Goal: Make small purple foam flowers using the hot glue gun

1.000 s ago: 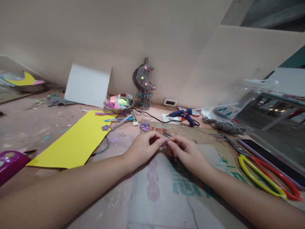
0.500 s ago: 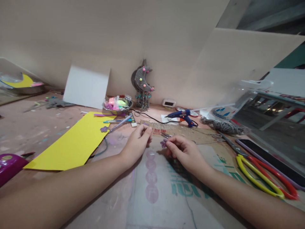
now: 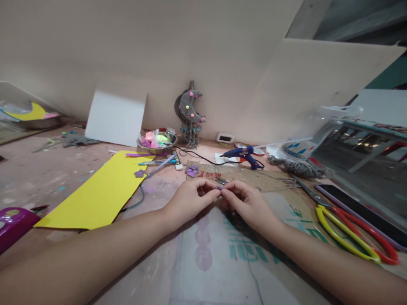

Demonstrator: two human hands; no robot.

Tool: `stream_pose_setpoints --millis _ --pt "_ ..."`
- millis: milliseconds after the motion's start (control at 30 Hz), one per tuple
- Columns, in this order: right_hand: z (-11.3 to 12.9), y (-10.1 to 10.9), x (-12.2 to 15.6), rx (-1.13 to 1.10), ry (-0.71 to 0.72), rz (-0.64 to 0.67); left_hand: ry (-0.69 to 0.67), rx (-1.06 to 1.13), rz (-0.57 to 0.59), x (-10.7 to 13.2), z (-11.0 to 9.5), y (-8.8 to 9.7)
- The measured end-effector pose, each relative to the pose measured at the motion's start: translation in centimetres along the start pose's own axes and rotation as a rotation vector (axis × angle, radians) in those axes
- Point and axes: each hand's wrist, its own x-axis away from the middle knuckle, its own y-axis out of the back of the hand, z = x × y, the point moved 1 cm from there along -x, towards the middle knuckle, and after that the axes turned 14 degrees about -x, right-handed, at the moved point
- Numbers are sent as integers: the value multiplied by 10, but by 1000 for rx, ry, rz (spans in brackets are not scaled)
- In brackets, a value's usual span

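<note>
A small purple flower is pinched between the fingertips of both hands, mostly covered by them. My left hand grips it from one side with thumb and forefinger. From the other side my right hand holds it the same way, and the thumbs nearly meet. Just beyond my left hand, another purple flower with a grey outline lies on the cardboard. A third purple flower rests on the yellow sheet. Behind the fingertips, a metal-tipped tool is partly hidden.
A blue glue gun stands at the back, its black cord running left. Big scissors and a phone lie at right, near grey yarn. A crescent moon ornament leans on the wall beside a bowl of coloured clay packets.
My left hand has moved right and closed on the flower in my right hand. The outlined flower on the cardboard, mostly covered before, now shows. My right hand has barely moved.
</note>
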Motion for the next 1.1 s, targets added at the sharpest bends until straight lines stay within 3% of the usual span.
stream_pose_setpoints --millis 167,300,733,933,1100 --pt "0 3 0 66 30 -22 6 -39 -32 0 -2 2" --pt "2 5 0 212 128 -93 -88 -100 -37 1 0 -1" --pt "3 2 -1 242 150 -22 -174 -230 -43 3 1 -1" --pt "2 4 0 112 110 -82 -129 -111 -43 0 2 -1" --pt "1 4 -3 203 124 -38 -26 -7 -48 0 4 0"
